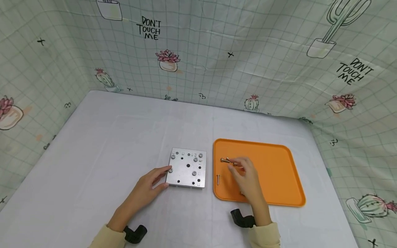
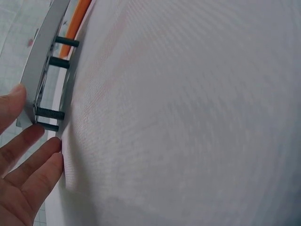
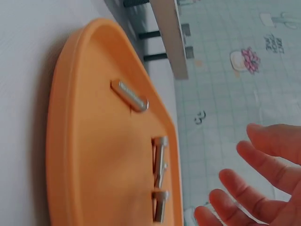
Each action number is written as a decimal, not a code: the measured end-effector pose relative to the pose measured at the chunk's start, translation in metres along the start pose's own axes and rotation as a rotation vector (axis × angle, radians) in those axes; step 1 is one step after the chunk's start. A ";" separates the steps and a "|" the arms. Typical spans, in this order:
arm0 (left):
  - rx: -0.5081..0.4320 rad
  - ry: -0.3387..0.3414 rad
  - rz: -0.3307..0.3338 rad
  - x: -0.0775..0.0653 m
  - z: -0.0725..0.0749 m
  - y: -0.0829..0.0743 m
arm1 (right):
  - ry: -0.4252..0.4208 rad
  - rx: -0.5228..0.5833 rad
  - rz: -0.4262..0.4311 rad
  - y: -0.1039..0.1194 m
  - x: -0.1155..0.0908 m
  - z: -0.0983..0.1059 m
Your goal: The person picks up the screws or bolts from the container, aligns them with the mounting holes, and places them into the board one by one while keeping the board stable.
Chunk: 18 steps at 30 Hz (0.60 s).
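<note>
A square silver metal plate point(image 1: 183, 177) stands on the table, raised on screws that pass through its holes; several threaded shanks point(image 2: 59, 62) show beneath it in the left wrist view. Fingertips of my left hand point(image 1: 149, 186) touch its left edge and near-left corner, fingers loosely extended. Over the orange tray point(image 1: 273, 179) hovers my right hand point(image 1: 246, 175), fingers apart and slightly bent, with nothing visible between them in the right wrist view. Loose socket-head screws point(image 1: 224, 160) lie close to its fingertips. Another screw point(image 1: 218, 179) lies near the tray's left side.
One more small metal piece point(image 1: 242, 194) is partly hidden by my right hand. The tray's raised rim point(image 1: 298, 186) runs just right of the plate. A white cloth point(image 1: 124, 137) covers the table, and a printed curtain point(image 1: 201, 69) surrounds the back and sides.
</note>
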<state>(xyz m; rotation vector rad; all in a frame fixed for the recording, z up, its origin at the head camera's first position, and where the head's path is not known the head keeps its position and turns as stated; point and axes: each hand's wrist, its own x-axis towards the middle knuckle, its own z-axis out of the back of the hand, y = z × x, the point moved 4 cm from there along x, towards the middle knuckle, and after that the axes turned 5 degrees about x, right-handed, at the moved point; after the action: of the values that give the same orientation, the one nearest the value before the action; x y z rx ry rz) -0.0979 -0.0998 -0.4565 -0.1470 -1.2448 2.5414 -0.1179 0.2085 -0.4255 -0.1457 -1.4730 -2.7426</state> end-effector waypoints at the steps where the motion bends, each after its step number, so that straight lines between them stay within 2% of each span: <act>1: -0.001 0.000 0.003 0.000 0.000 0.000 | 0.006 -0.009 -0.017 -0.002 -0.002 0.002; 11: 0.004 -0.002 0.007 0.000 -0.001 0.003 | 0.046 -0.130 -0.111 -0.021 -0.027 0.023; 18: 0.001 -0.002 0.013 0.000 -0.001 0.002 | 0.103 -0.209 -0.172 -0.030 -0.038 0.028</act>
<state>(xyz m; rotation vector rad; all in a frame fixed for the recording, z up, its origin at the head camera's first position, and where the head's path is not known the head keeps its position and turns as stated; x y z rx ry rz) -0.0983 -0.1001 -0.4587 -0.1528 -1.2479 2.5534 -0.0804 0.2474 -0.4392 0.1223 -1.2259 -2.9843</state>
